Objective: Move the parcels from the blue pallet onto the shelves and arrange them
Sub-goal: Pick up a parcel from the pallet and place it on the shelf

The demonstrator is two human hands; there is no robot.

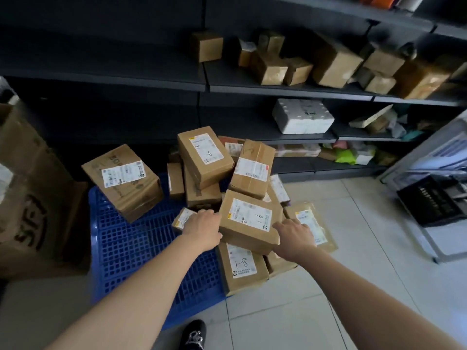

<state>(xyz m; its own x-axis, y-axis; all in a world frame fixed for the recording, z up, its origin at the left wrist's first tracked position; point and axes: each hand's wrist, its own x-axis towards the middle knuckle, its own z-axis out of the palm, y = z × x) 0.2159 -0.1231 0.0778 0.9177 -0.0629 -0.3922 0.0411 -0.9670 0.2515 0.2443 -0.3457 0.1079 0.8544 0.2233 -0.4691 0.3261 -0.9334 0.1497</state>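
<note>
From the head view, both your hands are on one labelled carton (249, 221) that sits atop the heap at the near right of the blue pallet (141, 248). Your left hand (202, 229) clasps its left edge with the fingers tucked out of sight beneath. Your right hand (294, 238) holds the near right corner, thumb on top and fingers down the side.

The carton rests on the carton marked 1-8 (240, 266), which overhangs the pallet's near right edge above the tiled floor (303, 311). Just right of it lies a flat padded parcel (316, 226), partly under your right hand. A small parcel (182, 218) lies under your left hand.

Farther back on the pallet, the carton marked 6 (204, 155) tilts on top of other cartons, and a large carton (123, 181) stands tilted at the far left.

The dark shelves (151, 79) run along the far side. The upper right shelf holds a jumble of brown boxes (328, 61). The shelf below holds a closed white foam box (302, 116), and the lowest holds soft coloured bags (346, 156).

A big cardboard box (30, 185) stands at the far left edge. A black crate (434, 200) sits at the right, its contents too dark to tell.
</note>
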